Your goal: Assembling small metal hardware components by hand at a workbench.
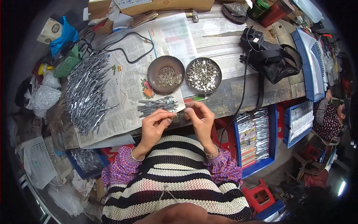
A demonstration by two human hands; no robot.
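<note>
My left hand (154,128) and my right hand (202,121) are close together at the table's near edge. Thumb and forefinger are pinched on each, and whatever sits between the fingertips is too small to make out. Just beyond my left hand lies a small pile of flat grey metal strips (153,107). Farther off, a brown round dish (154,66) holds small metal pins or hooks (169,77). Beside it, a second round dish (220,80) is full of small shiny metal pieces (203,75).
Newspaper (126,84) covers the left of the table, under a large heap of metal strips (87,93). A black cable (130,61) loops there. At right are a black mesh bag (285,61) and blue trays (274,149) of strips. Another person (326,115) sits far right.
</note>
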